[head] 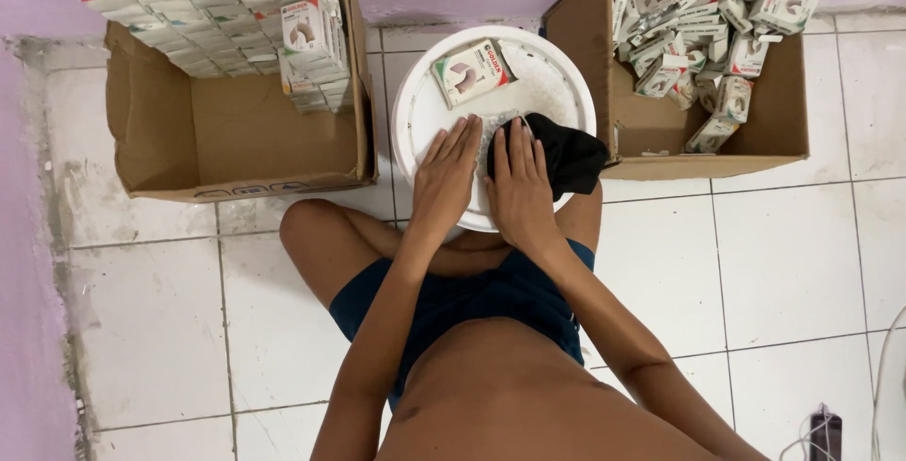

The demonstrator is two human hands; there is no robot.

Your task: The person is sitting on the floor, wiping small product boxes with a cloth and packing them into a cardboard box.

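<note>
I sit cross-legged on a tiled floor with a round white lid (557, 79) resting on my legs. My left hand (444, 176) lies flat on the lid, fingers together and stretched out. My right hand (518, 184) lies flat beside it, partly over a black cloth (569, 154) at the lid's right edge. Something thin and pale shows between the two hands; I cannot tell what it is. A small white product box (470, 71) lies on the far part of the lid.
A cardboard carton (236, 135) at left holds neat stacks of small white boxes (226, 13). Another carton (783, 131) at right holds several of the same boxes (703, 32) in a loose heap. A dark device with white cable (824, 431) lies bottom right.
</note>
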